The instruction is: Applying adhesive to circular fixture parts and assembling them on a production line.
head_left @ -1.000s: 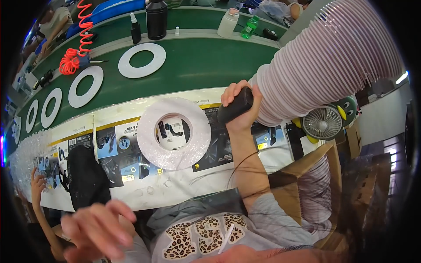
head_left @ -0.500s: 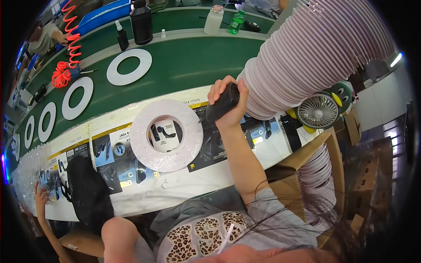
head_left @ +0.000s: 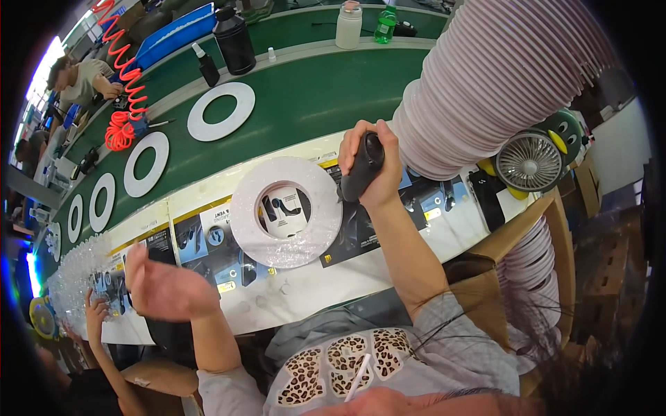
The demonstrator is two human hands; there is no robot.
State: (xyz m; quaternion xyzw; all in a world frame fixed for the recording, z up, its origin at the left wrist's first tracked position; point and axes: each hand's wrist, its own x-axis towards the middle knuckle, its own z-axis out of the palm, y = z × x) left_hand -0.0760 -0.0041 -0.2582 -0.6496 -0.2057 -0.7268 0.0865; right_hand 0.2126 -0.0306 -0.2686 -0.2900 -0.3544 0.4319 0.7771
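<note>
Setting: workshop line with a long green conveyor belt [head_left: 312,90] running past a pale bench [head_left: 388,256] papered with printed instruction sheets.
Ring in hand: white ring [head_left: 286,211], wrapped in clear bubble film, lying flat on the bench edge just in front of the person, between both hands.
Right hand: right hand [head_left: 368,163] closed firmly round a dark handheld tool [head_left: 361,168], its lower end touching the ring's right rim.
Left hand: left hand [head_left: 163,286] raised above the bench to the left of the ring, fingers loosely spread, holding nothing that shows; it looks blurred.
Other rings: more white rings [head_left: 220,111] lie unwrapped along the belt, spaced apart and trailing off to the left.
Stack: tall leaning column of the same pale rings [head_left: 485,76] rises at the right, just behind the right hand; more sit in a cardboard box [head_left: 527,277] below.
Far side: black bottle [head_left: 234,40], a small dropper bottle [head_left: 207,66], a coiled red hose [head_left: 121,83], and another person [head_left: 80,76] at work.
Extras: small round desk fan [head_left: 528,163] at the right.
Handling, judged: the ring seems light, thin and fairly stiff; its film wrap is probably slippery and easily torn, so pinching the outer rim or hooking fingers through the centre hole would likely be the safest hold.
</note>
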